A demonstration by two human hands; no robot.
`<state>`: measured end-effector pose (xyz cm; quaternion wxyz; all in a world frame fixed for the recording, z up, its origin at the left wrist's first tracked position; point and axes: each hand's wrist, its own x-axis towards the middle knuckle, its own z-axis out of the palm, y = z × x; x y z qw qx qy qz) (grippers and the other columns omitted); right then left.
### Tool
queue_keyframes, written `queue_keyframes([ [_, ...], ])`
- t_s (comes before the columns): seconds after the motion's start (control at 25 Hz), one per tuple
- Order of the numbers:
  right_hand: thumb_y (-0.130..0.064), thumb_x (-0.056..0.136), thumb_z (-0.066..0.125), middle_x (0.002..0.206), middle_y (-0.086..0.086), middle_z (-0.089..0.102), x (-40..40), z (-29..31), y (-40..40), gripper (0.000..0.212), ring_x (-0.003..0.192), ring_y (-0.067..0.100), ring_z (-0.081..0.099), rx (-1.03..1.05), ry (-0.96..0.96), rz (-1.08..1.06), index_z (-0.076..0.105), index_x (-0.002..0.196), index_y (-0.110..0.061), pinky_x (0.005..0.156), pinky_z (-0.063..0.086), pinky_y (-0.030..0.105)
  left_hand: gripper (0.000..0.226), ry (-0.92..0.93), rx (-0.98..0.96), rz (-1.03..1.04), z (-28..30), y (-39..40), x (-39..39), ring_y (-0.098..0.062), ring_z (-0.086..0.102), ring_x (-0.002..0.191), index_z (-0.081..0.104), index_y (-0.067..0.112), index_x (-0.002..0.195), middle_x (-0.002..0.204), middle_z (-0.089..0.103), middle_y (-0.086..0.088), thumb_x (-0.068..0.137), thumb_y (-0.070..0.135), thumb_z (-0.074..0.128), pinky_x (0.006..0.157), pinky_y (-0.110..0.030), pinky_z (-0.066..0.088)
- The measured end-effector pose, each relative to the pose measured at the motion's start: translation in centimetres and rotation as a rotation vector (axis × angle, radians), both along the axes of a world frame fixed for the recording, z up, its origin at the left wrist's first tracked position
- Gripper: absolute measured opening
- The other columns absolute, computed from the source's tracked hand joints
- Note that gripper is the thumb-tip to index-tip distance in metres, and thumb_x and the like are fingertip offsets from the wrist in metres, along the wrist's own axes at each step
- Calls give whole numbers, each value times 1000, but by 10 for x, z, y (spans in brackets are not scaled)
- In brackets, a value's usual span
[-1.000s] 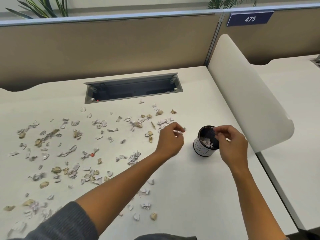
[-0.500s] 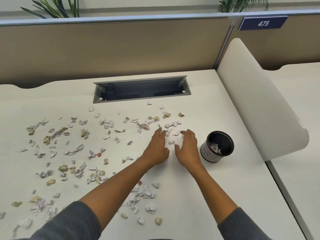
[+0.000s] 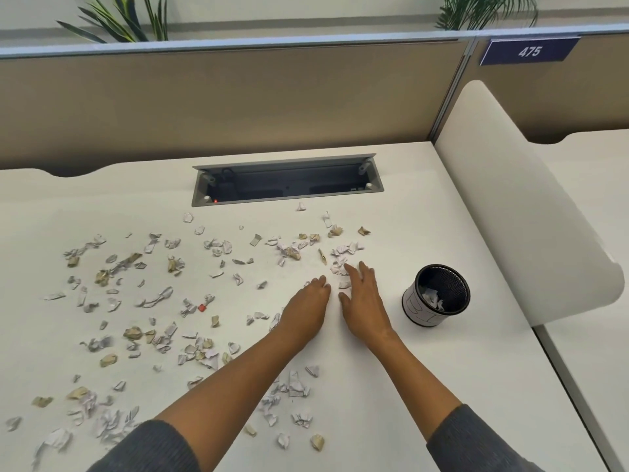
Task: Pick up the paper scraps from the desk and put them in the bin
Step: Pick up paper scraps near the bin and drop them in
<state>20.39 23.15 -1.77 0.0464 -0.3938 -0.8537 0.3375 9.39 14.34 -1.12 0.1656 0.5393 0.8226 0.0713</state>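
Observation:
Several white and tan paper scraps [image 3: 160, 298] lie scattered over the white desk [image 3: 391, 386], mostly left and centre. A small black mesh bin [image 3: 437, 296] with a white band stands at the right, with a few scraps inside. My left hand [image 3: 308, 310] lies flat on the desk, fingers straight. My right hand [image 3: 362, 301] lies flat beside it, fingers spread and touching a cluster of white scraps [image 3: 340, 267]. One scrap [image 3: 344, 285] sits between the two hands. Neither hand holds anything.
An open grey cable tray [image 3: 287, 180] is sunk into the desk behind the scraps. A tan partition [image 3: 221, 103] closes the back. A curved white divider [image 3: 517, 212] borders the desk on the right, just behind the bin.
My right hand left the bin and came down on the desk left of it. My left hand dropped flat beside it. Both now rest near the far scraps.

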Motion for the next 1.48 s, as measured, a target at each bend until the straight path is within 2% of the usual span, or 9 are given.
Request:
queue_keyframes([
  [0.2,-2,101,37,156,5,27,1,1,-10,46,145,25,29,131,-75,69,41,145,-16,98,46,35,42,47,3,23,0,-7,-6,-30,58,117,50,5,135,139,53,-12,95,-2,38,97,-35,47],
  [0.32,3,98,37,152,4,37,7,0,-17,47,142,22,34,218,-107,79,45,142,-14,95,47,34,36,48,21,54,1,-13,-6,-30,60,109,55,7,129,124,62,-13,98,3,38,92,-34,48],
  [0.44,4,96,43,135,1,51,13,-2,-25,39,127,19,46,283,-97,78,54,129,-13,84,51,32,23,25,39,90,3,-19,-5,-31,60,95,61,8,99,100,66,-12,95,2,39,75,-34,44],
  [0.52,-3,98,46,122,0,57,17,-3,-27,24,117,18,50,283,-84,66,59,115,-14,79,51,34,21,18,18,106,5,-23,-4,-31,59,88,54,10,83,88,61,-10,92,-1,39,68,-35,41],
  [0.76,3,94,40,108,3,56,23,-2,-33,28,98,24,52,330,-151,82,58,109,-12,71,47,34,21,-25,7,108,5,-28,-6,-29,59,92,65,5,88,95,63,-9,88,-2,45,76,-37,48],
  [0.88,-5,95,45,103,3,63,29,9,-34,24,94,24,59,177,-62,2,66,103,-12,76,47,32,24,-158,70,211,12,-25,-12,-24,64,95,75,7,93,99,72,-6,85,0,53,82,-35,53],
  [1.04,-12,88,65,83,-7,72,46,45,-26,12,77,9,65,-82,120,-150,75,85,-19,62,42,10,21,-334,175,377,19,-25,-14,-14,68,80,78,8,88,90,76,-6,79,-1,61,72,-20,53],
  [1.24,-15,84,73,67,-21,70,80,98,2,8,64,-9,62,-157,299,-272,77,80,-21,57,40,3,19,-513,292,526,27,-25,-4,-2,66,70,79,13,80,79,75,1,76,0,66,62,-6,47],
  [1.48,-17,86,70,87,-2,69,114,116,49,11,74,6,61,8,134,-457,74,85,-27,54,39,16,16,-669,365,560,47,-12,12,0,66,65,78,17,78,72,73,7,75,3,71,53,-4,44],
])
